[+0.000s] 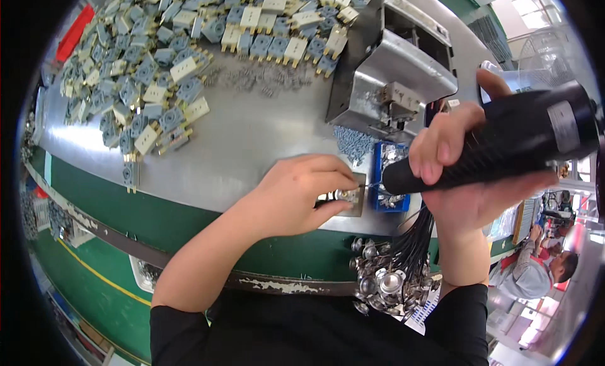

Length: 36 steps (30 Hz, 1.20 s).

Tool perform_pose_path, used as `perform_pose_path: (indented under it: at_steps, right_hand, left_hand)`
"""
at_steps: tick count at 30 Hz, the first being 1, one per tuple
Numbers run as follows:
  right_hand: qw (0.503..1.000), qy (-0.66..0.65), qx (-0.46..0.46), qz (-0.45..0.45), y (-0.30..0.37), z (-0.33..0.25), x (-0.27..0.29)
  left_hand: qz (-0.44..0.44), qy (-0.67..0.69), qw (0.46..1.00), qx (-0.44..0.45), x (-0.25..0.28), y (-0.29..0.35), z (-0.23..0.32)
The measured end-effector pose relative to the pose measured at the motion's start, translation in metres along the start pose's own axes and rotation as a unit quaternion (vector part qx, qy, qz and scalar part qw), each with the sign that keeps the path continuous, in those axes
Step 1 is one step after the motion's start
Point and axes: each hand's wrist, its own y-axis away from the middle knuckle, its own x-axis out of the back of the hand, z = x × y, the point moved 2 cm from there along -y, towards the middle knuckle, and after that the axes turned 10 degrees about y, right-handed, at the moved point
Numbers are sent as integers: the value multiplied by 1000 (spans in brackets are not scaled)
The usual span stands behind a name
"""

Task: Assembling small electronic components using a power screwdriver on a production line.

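While one small metal part sits pinched in the left grip over one metal plate, the right grip is wrapped around one black power screwdriver, its tip facing the part. The fastening looks underway; whether a screw is seated I cannot tell. Much seems left: just right of the left grip, one blue tray holds loose metal pieces; beyond it lie screws, too many to count. Below the right grip are over a dozen round metal cups. Ahead of the left grip, the desk carries one metal stand, uncountable springs and dozens of blocks.
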Motion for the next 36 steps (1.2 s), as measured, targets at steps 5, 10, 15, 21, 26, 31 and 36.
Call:
perform_pose_path:
  at_steps: [5, 10, 15, 21, 26, 31, 36]
  right_hand:
    - [997, -14, 36, -68, 13, 13, 2]
    - [993, -16, 58, -101, 18, 18, 4]
    - [997, -4, 34, -70, 26, 23, -2]
    - [990, 3, 89, -111, 27, 27, -2]
    - [988, -29, 96, -116, 30, 28, -5]
    - [985, -34, 93, -138, 32, 26, -6]
    - [980, -46, 98, -166, 29, 25, -9]
  left_hand:
    - [1, 4, 1000, -1, -1, 2, -5]
    - [-8, -2, 1000, -11, -2, 1, -5]
    - [-2, -8, 1000, -11, -2, 4, -7]
    - [-3, -7, 1000, -7, -2, 4, -8]
    - [11, -12, 1000, 1, -4, 4, -6]
    - [15, -12, 1000, -6, -5, 4, -6]
    - [11, -21, 1000, 2, -5, 6, -6]
